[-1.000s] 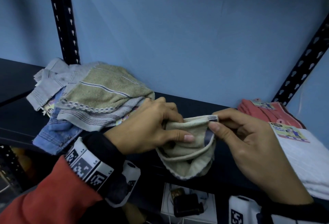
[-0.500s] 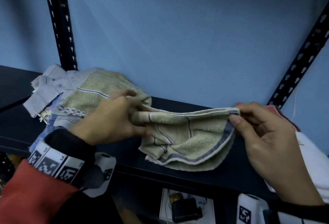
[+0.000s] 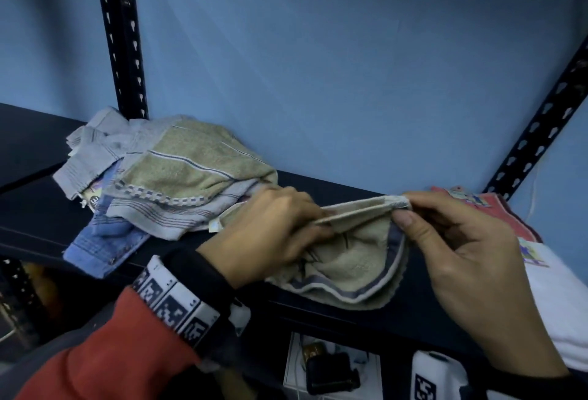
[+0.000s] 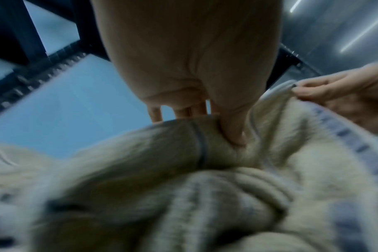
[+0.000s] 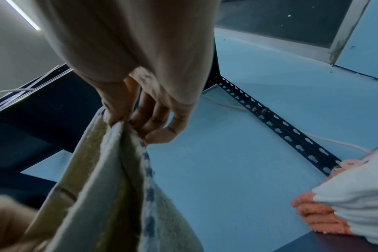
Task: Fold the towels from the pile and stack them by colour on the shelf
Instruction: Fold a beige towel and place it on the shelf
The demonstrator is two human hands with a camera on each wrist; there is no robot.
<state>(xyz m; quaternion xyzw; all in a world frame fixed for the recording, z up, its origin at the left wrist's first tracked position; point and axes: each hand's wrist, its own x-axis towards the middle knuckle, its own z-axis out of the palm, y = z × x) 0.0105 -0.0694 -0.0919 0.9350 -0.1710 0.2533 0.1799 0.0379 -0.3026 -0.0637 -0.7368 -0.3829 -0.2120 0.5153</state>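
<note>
A beige towel with a blue border [image 3: 356, 259] hangs between my two hands above the dark shelf [image 3: 318, 189]. My left hand [image 3: 280, 234] grips its left end, the thumb pressed into the cloth [image 4: 233, 134]. My right hand [image 3: 445, 240] pinches the top right corner between thumb and fingers [image 5: 127, 119]. The towel sags in a loose fold below them. The pile of unfolded towels [image 3: 178, 183] lies at the left of the shelf, with a beige one on top of grey and blue ones.
A folded pink towel [image 3: 496, 212] and a folded white towel [image 3: 560, 304] lie at the right of the shelf [image 5: 326, 216]. Black perforated uprights [image 3: 122, 49] stand at back left and right against the blue wall. A lower shelf holds small items [image 3: 331, 368].
The hands first drew apart and stretched the towel wide, then came closer together again, so the towel now sags in a narrower fold. The left hand moved right, away from the pile.
</note>
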